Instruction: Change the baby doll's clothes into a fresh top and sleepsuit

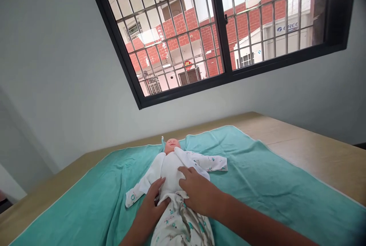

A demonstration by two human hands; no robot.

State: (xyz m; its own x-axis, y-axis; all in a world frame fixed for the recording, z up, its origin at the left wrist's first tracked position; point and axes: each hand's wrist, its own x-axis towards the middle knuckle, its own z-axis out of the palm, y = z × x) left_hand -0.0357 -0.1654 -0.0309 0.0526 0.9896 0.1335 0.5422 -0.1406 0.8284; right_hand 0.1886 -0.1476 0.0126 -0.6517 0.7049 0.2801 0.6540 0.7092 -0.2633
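A baby doll (172,145) lies on its back on a teal towel (257,177), head toward the wall. It wears a white printed top with sleeves spread out and printed trousers (177,225). My left hand (151,204) rests on the doll's left side at the waist, fingers together and flat against the cloth. My right hand (198,190) lies across the doll's belly, fingers stretched over the top's hem. Neither hand holds anything lifted.
The towel covers a wooden table (314,150) set against a grey wall. A barred black-framed window (223,29) above shows a brick building outside. Bare wood shows to the right and along the left edge.
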